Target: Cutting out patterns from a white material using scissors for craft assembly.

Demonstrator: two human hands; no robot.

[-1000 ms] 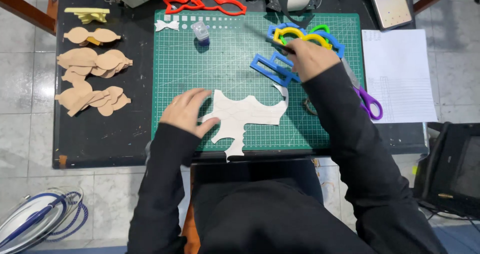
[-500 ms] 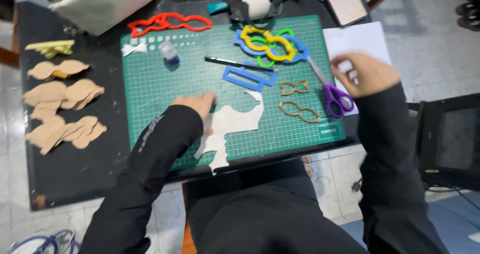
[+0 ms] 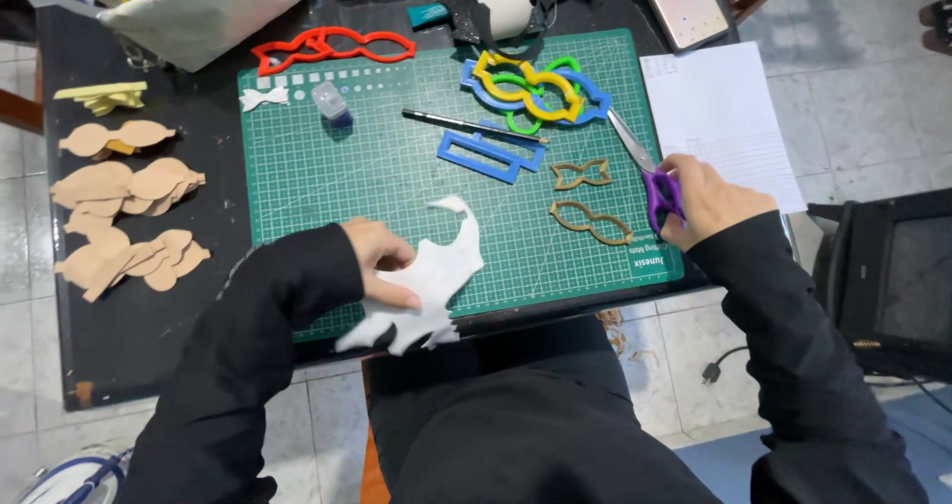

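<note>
My left hand [image 3: 380, 259] grips a ragged piece of white felt [image 3: 428, 284] at the near edge of the green cutting mat [image 3: 397, 187]. The felt hangs partly over the table's edge. My right hand [image 3: 709, 199] is closed on the purple handles of a pair of scissors [image 3: 645, 172] at the mat's right side, the blades pointing up and left. Two thin tan bow-shaped templates [image 3: 587, 201] lie just left of that hand. A blue rectangular frame template [image 3: 486, 157] and a black craft knife [image 3: 466, 124] rest in the mat's middle.
Stacked yellow, blue and green templates [image 3: 531, 89] and a red template [image 3: 327, 46] lie at the mat's far edge. Tan cut-out shapes [image 3: 124, 216] cover the black table's left side. A white sheet [image 3: 719, 117] and a phone [image 3: 684, 3] lie at the right; a small bottle [image 3: 330, 104] stands far left on the mat.
My right hand left the coloured templates, went to the mat's right side and took hold of the scissors. My left hand drew the white felt toward the near edge.
</note>
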